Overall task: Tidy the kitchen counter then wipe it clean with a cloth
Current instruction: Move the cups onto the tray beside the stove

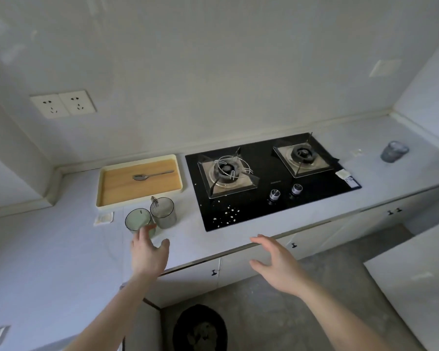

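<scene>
Hands reach in over the counter's [61, 249] front edge, both with fingers spread and gripping nothing: the right hand [274, 262] hovers past the edge, the left hand [148, 252] at the green glass [137, 221]. Beside it stands a clear glass [164, 211]. Farther back, a spoon [151, 175] lies in the tray [179, 171] near the back edge, left of the hob [269, 183].

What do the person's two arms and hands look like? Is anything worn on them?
Both forearms are bare up to the frame edge: no sleeves show. The left hand and the right hand wear no gloves, and no ring, watch or bracelet can be seen.
</scene>
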Motion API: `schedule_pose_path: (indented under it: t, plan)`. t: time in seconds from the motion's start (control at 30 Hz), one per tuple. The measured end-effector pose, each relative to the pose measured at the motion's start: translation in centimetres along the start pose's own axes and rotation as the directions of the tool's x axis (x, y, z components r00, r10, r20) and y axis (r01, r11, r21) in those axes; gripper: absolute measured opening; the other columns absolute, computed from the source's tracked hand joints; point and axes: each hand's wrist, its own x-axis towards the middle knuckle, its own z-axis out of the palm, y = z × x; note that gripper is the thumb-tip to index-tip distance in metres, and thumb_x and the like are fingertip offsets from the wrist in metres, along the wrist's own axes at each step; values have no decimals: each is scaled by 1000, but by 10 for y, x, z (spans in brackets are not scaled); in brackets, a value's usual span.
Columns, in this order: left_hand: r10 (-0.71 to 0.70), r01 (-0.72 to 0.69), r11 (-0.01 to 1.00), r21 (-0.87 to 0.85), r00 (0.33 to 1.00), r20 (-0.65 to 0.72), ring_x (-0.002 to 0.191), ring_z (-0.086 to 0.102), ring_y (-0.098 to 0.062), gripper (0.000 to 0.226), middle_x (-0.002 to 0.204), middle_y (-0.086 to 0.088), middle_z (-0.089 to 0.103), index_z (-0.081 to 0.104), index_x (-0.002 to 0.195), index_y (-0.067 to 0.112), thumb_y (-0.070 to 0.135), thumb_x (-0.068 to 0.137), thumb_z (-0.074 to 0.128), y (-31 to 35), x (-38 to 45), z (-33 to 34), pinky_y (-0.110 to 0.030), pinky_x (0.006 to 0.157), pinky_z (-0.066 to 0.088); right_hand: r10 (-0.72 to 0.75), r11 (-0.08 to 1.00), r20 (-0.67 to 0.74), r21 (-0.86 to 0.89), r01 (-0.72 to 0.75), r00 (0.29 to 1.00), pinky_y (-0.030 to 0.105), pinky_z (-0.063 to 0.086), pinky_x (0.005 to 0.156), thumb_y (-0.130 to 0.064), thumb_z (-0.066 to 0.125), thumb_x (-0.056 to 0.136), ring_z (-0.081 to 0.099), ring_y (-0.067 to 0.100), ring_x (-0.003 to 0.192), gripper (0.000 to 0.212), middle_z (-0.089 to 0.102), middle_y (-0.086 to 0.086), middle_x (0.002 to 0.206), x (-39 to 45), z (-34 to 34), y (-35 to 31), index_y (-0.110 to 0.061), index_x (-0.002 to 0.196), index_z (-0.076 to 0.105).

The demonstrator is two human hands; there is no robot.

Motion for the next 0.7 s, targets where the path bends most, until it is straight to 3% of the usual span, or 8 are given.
schedule_pose_path:
  t: [0.1,0.17,0.3,0.43,0.53,0.7]
  plan:
    - [196,-197,980,-15,957,216,94,60,-5,32,131,8,50,60,120,31,22,91,67,54,-32,26,-33,89,48,19,999,-19,43,-18,1000,32,30,120,-40,62,94,32,4,146,57,28,-21,160,-14,-28,31,-42,147,42]
    - [300,-321,947,19,901,313,107,60,-13,33,136,13,48,59,123,36,27,92,67,90,-53,50,-34,97,49,15,998,-32,59,-13,999,34,32,119,-41,62,94,34,3,144,56,29,-23,159,-23,-50,56,-44,146,41]
    - [422,-494,865,86,809,409,136,41,-16,42,150,14,39,54,134,37,34,94,67,167,-89,102,-38,109,45,6,993,-87,114,4,996,33,36,118,-43,63,91,37,-2,140,55,33,-26,155,-40,-103,108,-51,141,41]
    - [498,-599,794,104,739,454,141,36,-16,45,154,15,35,52,137,36,36,94,67,232,-118,162,-33,114,35,44,993,-86,110,-34,995,31,30,121,-39,63,95,32,-1,143,56,29,-24,158,-61,-159,166,-43,146,41]
    - [559,-674,735,74,664,496,141,36,-16,47,156,16,32,51,138,37,37,93,67,274,-140,211,-32,114,35,54,994,-133,103,-40,990,28,28,121,-37,64,95,32,0,144,55,29,-20,160,-79,-205,210,-44,145,42]
    - [594,-720,693,30,594,542,144,33,-14,49,158,17,30,49,139,39,37,93,67,334,-161,271,-33,115,36,91,988,-212,145,-61,973,28,31,119,-39,63,97,34,1,142,57,32,-23,155,-88,-262,259,-39,148,40]
